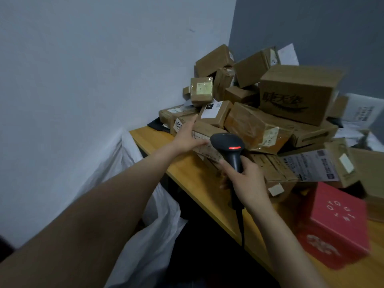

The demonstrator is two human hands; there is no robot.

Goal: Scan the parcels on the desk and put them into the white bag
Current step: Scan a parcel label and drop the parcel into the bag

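Right, the left hand (188, 138) is at the near-left corner of the heap, thumb laid on the labelled face of a brown parcel (204, 129) and fingers reaching over its far end. That's a grasp on the parcel, which sits on the wooden desk (187, 171) at the foot of the pile. The right hand (246, 180) is clenched round the handle of the black scanner (227, 142), whose head points toward that same parcel with a red light glowing on its back. Its cable (241, 225) runs down from the handle past the desk's front edge. Behind, brown cartons are heaped into the wall corner, the biggest a carton with black printed characters (299, 92) riding on top of others. A red box (336, 223) lies on the desk just right of the right forearm. And the white bag (145, 235) — it's beside the desk's left end, against the wall, below the left forearm.
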